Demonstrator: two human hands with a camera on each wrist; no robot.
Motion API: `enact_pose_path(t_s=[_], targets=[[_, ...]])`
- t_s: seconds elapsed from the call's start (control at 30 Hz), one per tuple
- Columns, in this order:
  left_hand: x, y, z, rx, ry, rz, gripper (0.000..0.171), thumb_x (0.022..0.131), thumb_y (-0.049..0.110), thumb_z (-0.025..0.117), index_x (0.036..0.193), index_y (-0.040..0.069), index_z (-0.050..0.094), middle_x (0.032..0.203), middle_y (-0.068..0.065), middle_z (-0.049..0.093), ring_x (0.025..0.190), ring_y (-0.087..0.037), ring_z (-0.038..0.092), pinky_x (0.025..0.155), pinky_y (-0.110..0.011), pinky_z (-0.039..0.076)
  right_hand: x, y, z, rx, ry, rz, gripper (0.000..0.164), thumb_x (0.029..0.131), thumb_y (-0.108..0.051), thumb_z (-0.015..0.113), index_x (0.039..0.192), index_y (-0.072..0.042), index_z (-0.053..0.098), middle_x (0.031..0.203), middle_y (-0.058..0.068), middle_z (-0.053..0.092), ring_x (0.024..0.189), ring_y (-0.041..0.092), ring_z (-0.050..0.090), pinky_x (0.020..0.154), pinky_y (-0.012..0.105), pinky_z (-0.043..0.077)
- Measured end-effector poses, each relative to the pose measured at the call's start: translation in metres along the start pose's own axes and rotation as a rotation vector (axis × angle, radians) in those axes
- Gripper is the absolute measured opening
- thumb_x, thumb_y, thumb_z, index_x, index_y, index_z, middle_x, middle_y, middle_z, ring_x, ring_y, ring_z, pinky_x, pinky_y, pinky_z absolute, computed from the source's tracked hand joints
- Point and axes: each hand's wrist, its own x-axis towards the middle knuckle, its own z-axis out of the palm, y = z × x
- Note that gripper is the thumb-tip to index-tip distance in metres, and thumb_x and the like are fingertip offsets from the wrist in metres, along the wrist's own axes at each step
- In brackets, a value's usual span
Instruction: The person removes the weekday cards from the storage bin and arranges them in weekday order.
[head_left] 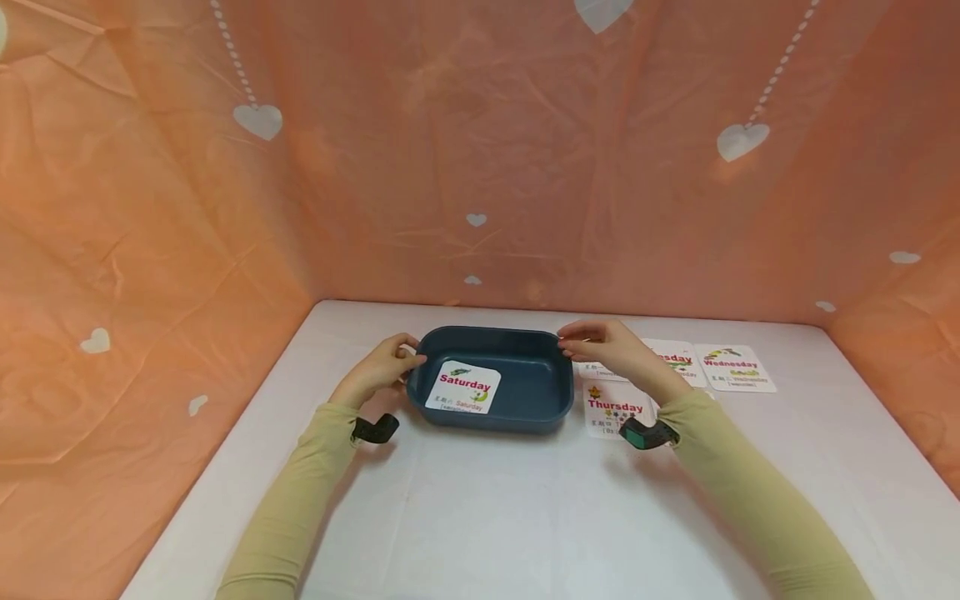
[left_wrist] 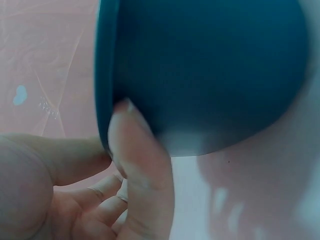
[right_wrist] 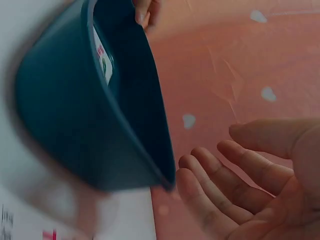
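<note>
A dark blue rectangular basin (head_left: 525,392) with rounded corners is on the white table. Inside it lies a white card printed "Saturday" (head_left: 463,387), toward its left end. My left hand (head_left: 381,363) pinches the basin's left rim; the left wrist view has the thumb (left_wrist: 137,145) and forefinger at the wall. Beside the right far corner is my right hand (head_left: 611,343), its fingers extended and loosely bent. In the right wrist view, those fingers (right_wrist: 230,190) are spread close by the rim and grip nothing.
Right of the basin lie more day cards, among them "Thursday" (head_left: 617,408) and "Wednesday" (head_left: 733,368), some partly hidden by my right hand and wrist. An orange cloth with white hearts (head_left: 480,208) hangs behind the table (head_left: 480,517) and along its sides.
</note>
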Motion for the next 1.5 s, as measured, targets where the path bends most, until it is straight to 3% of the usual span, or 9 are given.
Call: enact_pose_path(t_s=[0.17,0.33,0.5,0.9,1.3,1.5], targets=[[-0.001,0.001,0.0,0.001,0.01,0.0,0.034,0.098,0.015,0.055,0.127,0.0,0.044,0.085,-0.017,0.053,0.061,-0.018,0.05,0.053,-0.033,0.049,0.019,-0.007,0.019,0.005,-0.055,-0.024,0.037,0.095,-0.009,0.059,0.126,0.012,0.053,0.123,0.028,0.056,0.11,0.039,0.057,0.09,0.043,0.047],[0.0,0.002,0.001,0.009,0.013,0.015,0.033,0.098,0.015,0.055,0.126,0.0,0.044,0.081,-0.013,0.052,0.059,-0.017,0.05,0.053,-0.033,0.049,0.032,-0.012,0.032,0.01,-0.086,0.003,0.038,0.095,-0.009,0.06,0.126,0.011,0.053,0.122,0.027,0.057,0.109,0.04,0.057,0.093,0.048,0.044],[0.0,0.0,0.001,-0.005,0.02,0.0,0.034,0.098,0.015,0.056,0.126,0.0,0.044,0.083,-0.014,0.052,0.06,-0.017,0.051,0.054,-0.034,0.049,0.043,-0.016,0.042,-0.034,-0.12,0.034,0.038,0.095,-0.014,0.06,0.126,0.009,0.055,0.122,0.023,0.059,0.108,0.038,0.058,0.091,0.043,0.047],[0.0,-0.002,0.002,-0.013,0.016,0.0,0.034,0.098,0.016,0.056,0.126,0.0,0.044,0.083,-0.015,0.051,0.06,-0.017,0.051,0.053,-0.033,0.048,0.067,-0.013,0.059,0.0,-0.194,0.165,0.04,0.097,-0.013,0.056,0.13,0.009,0.052,0.129,0.025,0.054,0.113,0.037,0.056,0.089,0.039,0.049],[0.0,-0.001,0.002,-0.019,0.023,-0.002,0.034,0.098,0.015,0.056,0.126,0.0,0.044,0.087,-0.016,0.055,0.064,-0.017,0.054,0.054,-0.031,0.05,0.081,-0.009,0.071,0.018,-0.232,0.336,0.045,0.096,-0.023,0.058,0.127,0.008,0.053,0.12,0.024,0.058,0.106,0.033,0.061,0.082,0.04,0.052],[-0.001,-0.001,0.001,-0.021,0.021,0.0,0.034,0.098,0.015,0.056,0.126,0.0,0.044,0.088,-0.017,0.054,0.065,-0.018,0.054,0.054,-0.031,0.049,0.083,-0.006,0.074,0.026,-0.231,0.358,0.045,0.096,-0.024,0.057,0.126,0.009,0.053,0.12,0.024,0.056,0.104,0.031,0.06,0.081,0.04,0.053]])
